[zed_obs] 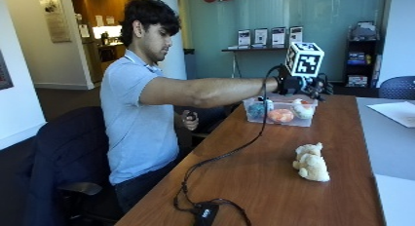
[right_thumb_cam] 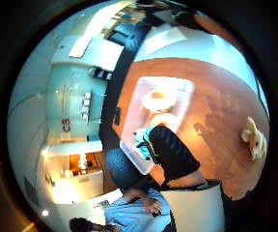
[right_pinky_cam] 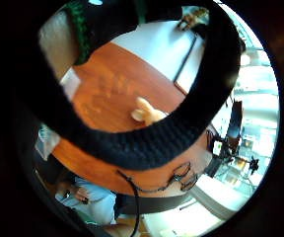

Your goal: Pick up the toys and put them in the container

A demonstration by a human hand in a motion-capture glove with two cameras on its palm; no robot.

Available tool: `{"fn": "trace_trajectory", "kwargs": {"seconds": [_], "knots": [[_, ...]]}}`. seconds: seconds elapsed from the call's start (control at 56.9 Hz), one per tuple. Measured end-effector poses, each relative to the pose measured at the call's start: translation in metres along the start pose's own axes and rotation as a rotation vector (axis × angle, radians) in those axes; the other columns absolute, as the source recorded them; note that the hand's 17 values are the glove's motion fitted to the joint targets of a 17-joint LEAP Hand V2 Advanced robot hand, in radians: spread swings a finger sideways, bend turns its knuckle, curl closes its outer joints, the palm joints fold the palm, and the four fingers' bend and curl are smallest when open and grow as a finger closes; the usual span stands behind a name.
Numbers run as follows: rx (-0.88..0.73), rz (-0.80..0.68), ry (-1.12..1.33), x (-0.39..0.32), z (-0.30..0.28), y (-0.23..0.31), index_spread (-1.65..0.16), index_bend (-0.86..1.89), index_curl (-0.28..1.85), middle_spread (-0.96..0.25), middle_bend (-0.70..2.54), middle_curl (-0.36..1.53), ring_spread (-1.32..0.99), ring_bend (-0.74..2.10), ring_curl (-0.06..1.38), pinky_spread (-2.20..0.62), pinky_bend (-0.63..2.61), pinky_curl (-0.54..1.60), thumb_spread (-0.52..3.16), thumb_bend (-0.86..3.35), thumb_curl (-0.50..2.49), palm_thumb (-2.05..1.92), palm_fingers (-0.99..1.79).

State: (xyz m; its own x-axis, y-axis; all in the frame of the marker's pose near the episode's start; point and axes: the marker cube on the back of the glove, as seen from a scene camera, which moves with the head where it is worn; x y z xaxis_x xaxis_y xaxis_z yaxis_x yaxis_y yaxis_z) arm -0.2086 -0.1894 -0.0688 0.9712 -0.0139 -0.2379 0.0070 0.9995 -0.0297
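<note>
Right now my gloved hand (zed_obs: pixel 299 84) hangs over the bin (zed_obs: pixel 281 118) at the desk's far edge; I cannot tell whether its fingers are curled. Several toys lie inside already. One plush (zed_obs: pixel 311 162) waits mid-desk, likely my next pickup.

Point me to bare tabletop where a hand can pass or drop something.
Bare wood between the clear container and the cream plush toy, and between that toy and the cable box at the near edge. The container itself is crowded with toys.
</note>
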Motion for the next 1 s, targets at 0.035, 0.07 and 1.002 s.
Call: {"fn": "trace_trajectory", "kwargs": {"seconds": [0.035,0.07,1.002], "knots": [[-0.018,0.047,0.015,0.024,0.009,0.000,-0.33,0.16,0.42,-0.02,0.14,0.45,-0.05,0.17,0.42,0.07,0.77,0.35,1.35,-0.03,0.23,-0.04,-0.12],[-0.029,0.083,0.031,0.048,0.017,0.002,-0.33,0.15,0.41,-0.02,0.14,0.43,-0.04,0.16,0.41,0.08,0.78,0.35,1.35,-0.03,0.23,-0.04,-0.13],[0.142,0.097,-0.010,0.176,0.090,0.021,-0.26,0.18,0.31,-0.20,0.87,0.73,-0.35,1.13,0.70,-0.31,0.95,0.46,1.60,0.31,0.41,0.51,0.96]]}}
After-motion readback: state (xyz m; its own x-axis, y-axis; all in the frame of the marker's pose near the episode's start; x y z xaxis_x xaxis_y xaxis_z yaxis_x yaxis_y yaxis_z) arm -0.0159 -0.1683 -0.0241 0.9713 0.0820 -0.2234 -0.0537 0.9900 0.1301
